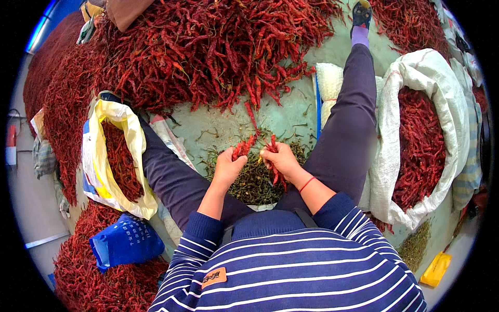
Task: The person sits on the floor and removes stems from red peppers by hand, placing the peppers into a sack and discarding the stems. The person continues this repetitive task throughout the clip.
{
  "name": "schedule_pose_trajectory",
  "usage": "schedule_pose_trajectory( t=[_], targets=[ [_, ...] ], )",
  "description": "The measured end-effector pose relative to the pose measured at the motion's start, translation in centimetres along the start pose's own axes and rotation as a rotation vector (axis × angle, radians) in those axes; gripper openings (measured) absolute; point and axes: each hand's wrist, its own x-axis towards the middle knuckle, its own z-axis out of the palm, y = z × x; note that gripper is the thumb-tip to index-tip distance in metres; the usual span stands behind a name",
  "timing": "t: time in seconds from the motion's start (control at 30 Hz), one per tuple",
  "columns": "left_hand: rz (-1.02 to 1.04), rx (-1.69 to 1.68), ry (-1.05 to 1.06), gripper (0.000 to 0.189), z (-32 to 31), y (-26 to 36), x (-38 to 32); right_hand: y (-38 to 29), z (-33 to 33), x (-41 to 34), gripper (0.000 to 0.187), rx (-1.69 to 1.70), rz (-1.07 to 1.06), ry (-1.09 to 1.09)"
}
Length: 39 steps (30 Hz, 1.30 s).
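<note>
Several dried red chili peppers (243, 147) are gripped in my left hand (229, 167), tips pointing up and away from me. My right hand (284, 159), with a thin red cord at the wrist, holds more dried red chilies (277, 176) that hang below its fingers. The two hands are close together but apart, above a heap of green-brown chili stems (255, 183) between my thighs. Beyond them, single chilies trail from a large pile of dried red chilies (218, 50) across the pale green floor sheet (202, 121).
At the left stands an open yellow-and-white bag (150, 195) of chilies, with a blue bag (128, 241) on another chili pile (101, 284) below it. A white woven sack (384, 156) of chilies is at the right. A yellow packet (436, 269) lies lower right.
</note>
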Motion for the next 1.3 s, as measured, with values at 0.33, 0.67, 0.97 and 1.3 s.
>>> schedule_pose_trajectory(
  t=[0.33, 0.67, 0.97, 1.3],
  targets=[
    [0.356, 0.558, 0.083, 0.012, 0.5, 0.8, -2.0, -0.6, -0.4, -0.1, 0.008, -0.052, -0.165, 0.032],
    [0.389, 0.747, 0.025, 0.013, 0.9, 1.8, -3.2, -1.0, -0.7, -0.8, 0.011, -0.627, -0.500, 0.211],
    [0.161, 0.626, 0.028, 0.016, -0.3, 2.2, -6.3, 0.1, -1.9, 0.8, 0.018, -0.416, -0.289, 0.046],
    [0.225, 0.585, -0.007, 0.015, 0.4, 1.4, -5.6, -0.4, -0.7, -0.7, 0.008, -0.131, -0.043, -0.346]
  ],
)
